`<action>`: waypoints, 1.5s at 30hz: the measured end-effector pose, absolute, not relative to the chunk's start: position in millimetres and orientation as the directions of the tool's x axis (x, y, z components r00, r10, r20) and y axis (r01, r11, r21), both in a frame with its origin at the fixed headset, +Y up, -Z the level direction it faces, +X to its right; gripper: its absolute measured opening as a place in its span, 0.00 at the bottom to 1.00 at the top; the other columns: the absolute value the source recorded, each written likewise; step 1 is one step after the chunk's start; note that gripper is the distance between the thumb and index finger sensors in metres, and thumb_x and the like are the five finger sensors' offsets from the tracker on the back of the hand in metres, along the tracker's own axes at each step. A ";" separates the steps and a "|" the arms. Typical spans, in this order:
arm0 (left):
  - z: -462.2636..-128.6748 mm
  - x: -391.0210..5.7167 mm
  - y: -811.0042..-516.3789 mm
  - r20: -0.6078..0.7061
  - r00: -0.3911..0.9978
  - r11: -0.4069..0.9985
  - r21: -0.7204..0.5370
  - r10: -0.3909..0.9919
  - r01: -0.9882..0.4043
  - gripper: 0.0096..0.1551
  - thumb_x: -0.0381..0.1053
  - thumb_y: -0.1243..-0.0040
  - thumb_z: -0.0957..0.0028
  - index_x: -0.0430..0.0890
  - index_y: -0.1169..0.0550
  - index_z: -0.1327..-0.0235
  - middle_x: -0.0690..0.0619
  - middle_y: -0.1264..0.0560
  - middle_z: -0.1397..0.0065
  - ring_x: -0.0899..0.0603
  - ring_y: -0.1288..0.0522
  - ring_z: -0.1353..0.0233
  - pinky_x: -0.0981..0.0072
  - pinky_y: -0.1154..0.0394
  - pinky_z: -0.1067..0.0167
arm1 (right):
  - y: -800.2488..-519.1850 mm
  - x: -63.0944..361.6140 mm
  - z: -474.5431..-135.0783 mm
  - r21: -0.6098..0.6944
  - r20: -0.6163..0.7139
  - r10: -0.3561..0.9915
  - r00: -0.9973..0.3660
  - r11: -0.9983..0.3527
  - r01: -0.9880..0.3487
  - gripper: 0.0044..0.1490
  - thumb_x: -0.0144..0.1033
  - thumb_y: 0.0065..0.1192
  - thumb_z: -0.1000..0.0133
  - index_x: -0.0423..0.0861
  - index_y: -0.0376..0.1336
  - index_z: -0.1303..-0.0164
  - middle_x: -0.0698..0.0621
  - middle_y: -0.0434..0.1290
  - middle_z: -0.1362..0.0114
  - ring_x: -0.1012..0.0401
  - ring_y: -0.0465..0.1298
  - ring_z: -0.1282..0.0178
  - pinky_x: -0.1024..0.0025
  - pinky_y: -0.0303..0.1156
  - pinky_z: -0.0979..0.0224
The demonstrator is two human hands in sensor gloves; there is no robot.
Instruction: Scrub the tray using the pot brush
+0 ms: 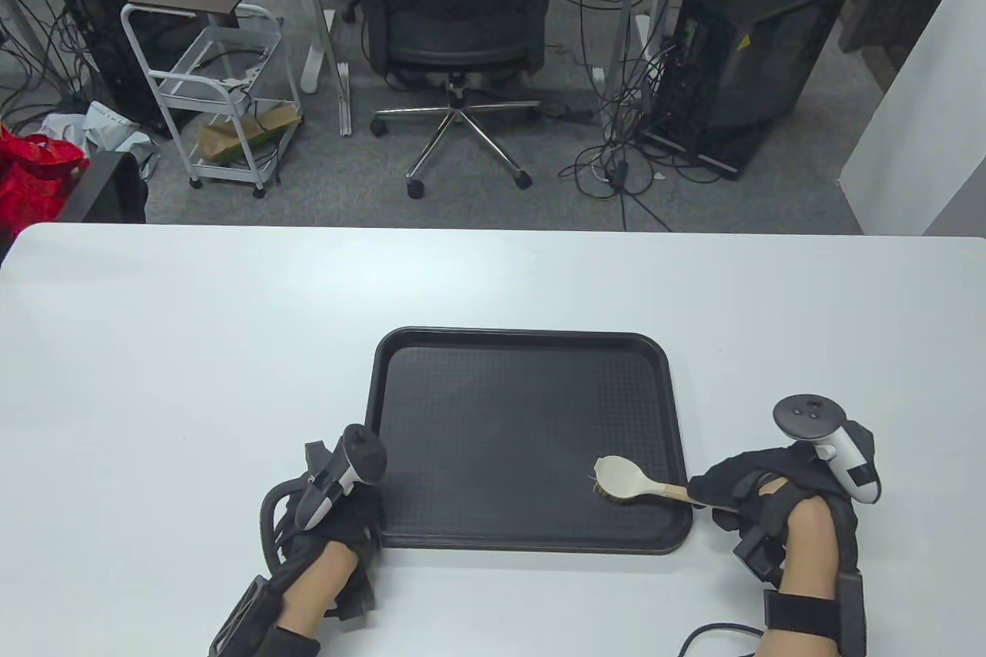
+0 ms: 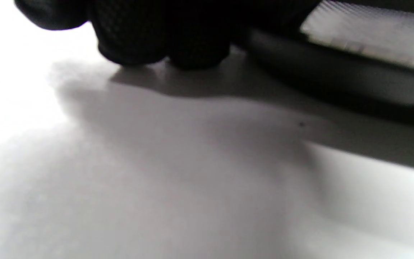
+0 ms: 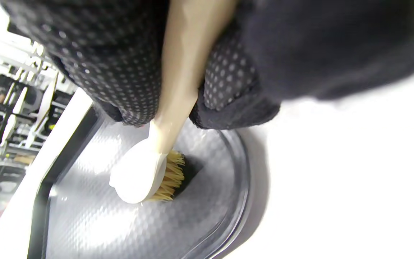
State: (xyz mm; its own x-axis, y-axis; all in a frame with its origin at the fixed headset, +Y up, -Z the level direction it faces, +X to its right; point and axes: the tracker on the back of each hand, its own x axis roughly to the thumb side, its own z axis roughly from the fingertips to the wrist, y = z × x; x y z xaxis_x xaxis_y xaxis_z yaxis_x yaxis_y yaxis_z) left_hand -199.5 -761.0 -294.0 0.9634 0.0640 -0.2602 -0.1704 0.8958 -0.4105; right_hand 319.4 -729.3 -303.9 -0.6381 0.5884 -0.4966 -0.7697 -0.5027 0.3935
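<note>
While the right hand grasps the pale wooden handle of the pot brush, the bristles rest on the floor of the black tray, just ahead of that grip and close to the tray's right wall. In the right wrist view the fingers wrap the handle on both sides, so the grip is firm there. The left hand lies at the tray's near left corner; its fingertips press on the white tabletop just beside the rim, and I cannot tell if they really hold the tray or only touch it.

This is the weak point, I think. If the left hand only rests beside the rim, a strong stroke away from the right grip can push the whole tray across the smooth tabletop. Also the brush head is very near the right wall, so a stroke toward the grip may knock the rim and lift the bristles off the floor. Pressing too flat could make the wooden head scrape instead of the bristles.
</note>
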 end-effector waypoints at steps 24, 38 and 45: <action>-295.7 -197.4 -760.0 -0.247 0.968 0.892 -0.427 0.039 -0.145 0.40 0.57 0.42 0.52 0.37 0.38 0.34 0.53 0.24 0.45 0.45 0.20 0.51 0.45 0.26 0.47 | -702.0 164.3 -322.8 0.582 -0.096 0.704 -0.704 -0.534 -0.613 0.31 0.48 0.74 0.48 0.39 0.73 0.43 0.46 0.84 0.62 0.58 0.82 0.84 0.61 0.80 0.76; -296.3 -197.3 -760.4 -0.241 0.970 0.893 -0.426 0.039 -0.142 0.40 0.57 0.42 0.52 0.37 0.38 0.34 0.53 0.24 0.45 0.45 0.20 0.51 0.45 0.26 0.47 | -738.5 63.1 -308.7 0.609 -0.046 0.684 -0.728 -0.559 -0.563 0.31 0.48 0.71 0.47 0.37 0.72 0.43 0.45 0.84 0.61 0.58 0.83 0.84 0.61 0.81 0.76; -296.2 -197.8 -760.8 -0.243 0.969 0.894 -0.424 0.044 -0.147 0.40 0.58 0.42 0.52 0.38 0.38 0.34 0.53 0.24 0.46 0.45 0.20 0.51 0.45 0.26 0.47 | -746.8 58.7 -307.7 0.654 -0.061 0.679 -0.732 -0.527 -0.543 0.32 0.47 0.70 0.46 0.36 0.71 0.42 0.45 0.84 0.61 0.58 0.83 0.84 0.60 0.81 0.77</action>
State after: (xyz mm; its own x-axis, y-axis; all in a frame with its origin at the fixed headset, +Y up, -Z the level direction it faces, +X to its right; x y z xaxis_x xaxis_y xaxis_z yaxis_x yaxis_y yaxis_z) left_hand -197.8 -760.8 -296.2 0.9689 0.0439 -0.2435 -0.1470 0.8938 -0.4237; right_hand 58.7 -746.8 -307.7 -0.7318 0.6788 -0.0607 -0.5428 -0.5267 0.6542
